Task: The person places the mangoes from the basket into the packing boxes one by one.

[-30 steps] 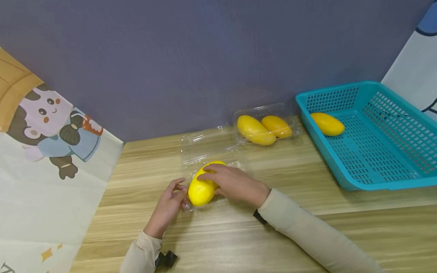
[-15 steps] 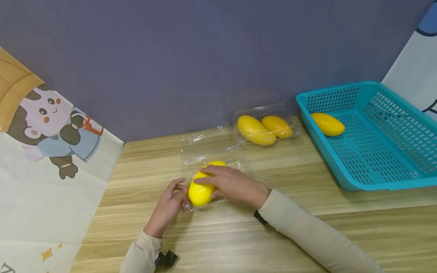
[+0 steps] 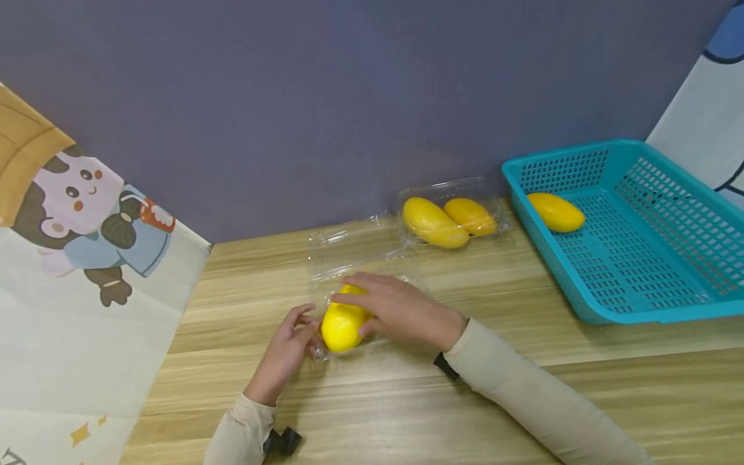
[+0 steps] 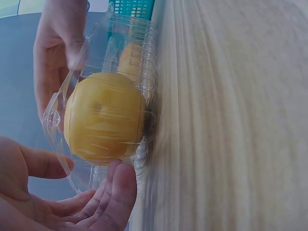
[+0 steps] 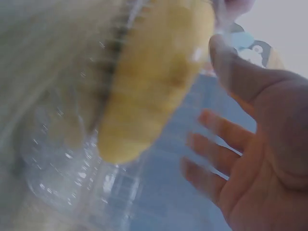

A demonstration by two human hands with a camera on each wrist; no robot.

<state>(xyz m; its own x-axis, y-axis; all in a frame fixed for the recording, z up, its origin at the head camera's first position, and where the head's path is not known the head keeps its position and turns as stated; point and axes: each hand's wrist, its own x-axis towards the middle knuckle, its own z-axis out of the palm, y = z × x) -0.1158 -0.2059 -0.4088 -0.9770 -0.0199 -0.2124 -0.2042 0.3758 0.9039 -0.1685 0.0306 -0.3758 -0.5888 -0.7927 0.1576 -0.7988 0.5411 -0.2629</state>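
A yellow mango (image 3: 341, 328) lies in the lower half of an open clear plastic clamshell box (image 3: 349, 248), whose lid is folded back toward the wall. At the box's near left corner, my left hand (image 3: 287, 349) pinches the rim; the left wrist view shows its thumb at the plastic edge and its fingers (image 4: 122, 187) against the outer wall beside the mango. My right hand (image 3: 401, 313) hovers over the mango's far right side. In the blurred right wrist view, its fingers (image 5: 216, 154) are loosely extended and apart from the fruit.
A second clear box (image 3: 444, 190) with two mangoes (image 3: 436, 223) stands against the grey wall (image 3: 290, 116). To its right is a turquoise basket (image 3: 581, 290) holding one mango (image 3: 556, 212). The wooden table (image 3: 383, 413) extends toward the front.
My right hand has shifted slightly over the mango, its fingers now covering more of the fruit's far end in the head view. My left hand has stayed at the box corner.
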